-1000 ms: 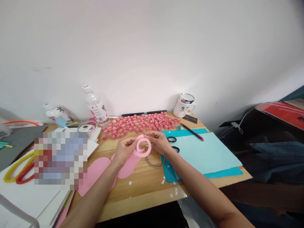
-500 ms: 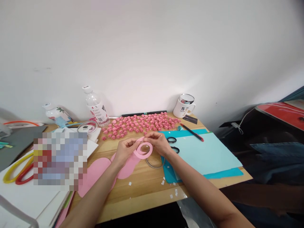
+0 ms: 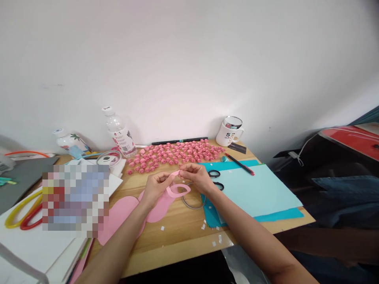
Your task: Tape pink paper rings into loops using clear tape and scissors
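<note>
A pink paper strip [image 3: 179, 191] curls in a loop below my fingertips. My left hand [image 3: 156, 187] pinches it from the left, and my right hand [image 3: 196, 176] pinches its upper end, the two hands almost touching. Both hands are closed, held just above the table. Pink paper circles [image 3: 120, 215] lie beneath and beside my left forearm. Near my right wrist, black-handled scissors [image 3: 219, 185] lie with their blades hidden. A ring-shaped roll of tape [image 3: 194, 206] rests on the wood below my right hand.
Many small rolled pink paper roses [image 3: 171, 156] spread across the back. Behind them lies a black pen [image 3: 177, 141]. A bottle [image 3: 120, 132] and a mug [image 3: 229, 132] stand by the wall. Light blue paper sheets [image 3: 257, 193], with a red-black pen [image 3: 239, 163], lie right; stacked papers [image 3: 26, 252] left.
The hanging loop of the pink strip has tilted and flattened from a rounder coil. Both hands stay in nearly the same place, still pinching.
</note>
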A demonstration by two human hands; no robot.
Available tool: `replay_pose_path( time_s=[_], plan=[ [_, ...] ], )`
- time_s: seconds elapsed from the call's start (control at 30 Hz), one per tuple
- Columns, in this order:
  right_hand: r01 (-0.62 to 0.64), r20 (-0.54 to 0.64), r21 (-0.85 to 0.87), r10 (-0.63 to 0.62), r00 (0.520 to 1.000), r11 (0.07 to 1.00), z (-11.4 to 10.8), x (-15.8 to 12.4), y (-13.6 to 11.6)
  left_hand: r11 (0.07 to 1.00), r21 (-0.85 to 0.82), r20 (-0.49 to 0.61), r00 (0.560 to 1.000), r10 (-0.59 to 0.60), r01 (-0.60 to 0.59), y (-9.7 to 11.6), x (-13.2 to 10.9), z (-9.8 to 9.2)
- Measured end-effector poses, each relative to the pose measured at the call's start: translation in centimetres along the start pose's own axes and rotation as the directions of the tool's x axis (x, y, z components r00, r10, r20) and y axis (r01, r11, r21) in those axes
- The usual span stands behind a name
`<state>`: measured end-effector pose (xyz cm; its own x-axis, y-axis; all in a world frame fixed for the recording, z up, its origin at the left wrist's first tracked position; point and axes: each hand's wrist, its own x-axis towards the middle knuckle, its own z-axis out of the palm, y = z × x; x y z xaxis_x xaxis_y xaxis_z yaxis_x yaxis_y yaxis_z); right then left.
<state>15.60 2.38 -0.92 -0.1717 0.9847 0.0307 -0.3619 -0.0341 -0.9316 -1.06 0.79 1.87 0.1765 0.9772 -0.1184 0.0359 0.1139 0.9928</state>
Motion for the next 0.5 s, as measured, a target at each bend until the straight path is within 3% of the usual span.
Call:
replay_pose_path(
  time_s=[0.5],
  plan=[
    [0.021, -0.086, 0.081, -0.014, 0.996, 0.997, 0.24, 0.21, 0.07, 0.997, 0.066, -0.044, 0.998, 0.052, -0.049, -0.17, 0.16, -0.10]
  ],
)
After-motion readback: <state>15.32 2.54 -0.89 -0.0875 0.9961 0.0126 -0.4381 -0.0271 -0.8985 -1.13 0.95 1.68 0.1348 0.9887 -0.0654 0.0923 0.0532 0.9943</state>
